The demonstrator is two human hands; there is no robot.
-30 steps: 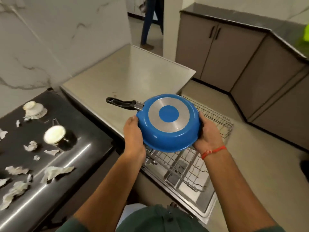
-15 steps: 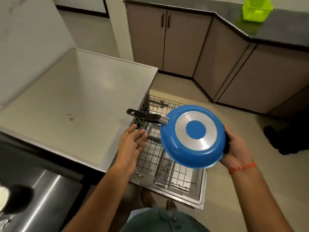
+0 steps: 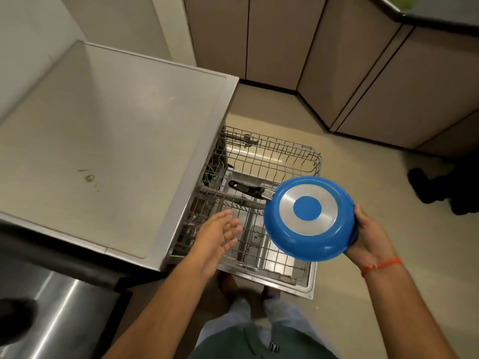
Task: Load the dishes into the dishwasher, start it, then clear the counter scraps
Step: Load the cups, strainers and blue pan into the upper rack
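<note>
Pan lower, nearer rack than before.

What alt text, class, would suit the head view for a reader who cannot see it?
A right hand holds an upturned blue pan above an empty pulled-out dishwasher rack; the open left hand reaches toward it.

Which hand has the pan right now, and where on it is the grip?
The right hand holds the blue pan by its rim, on the side opposite the black handle. The left hand is open and holds nothing.
</note>
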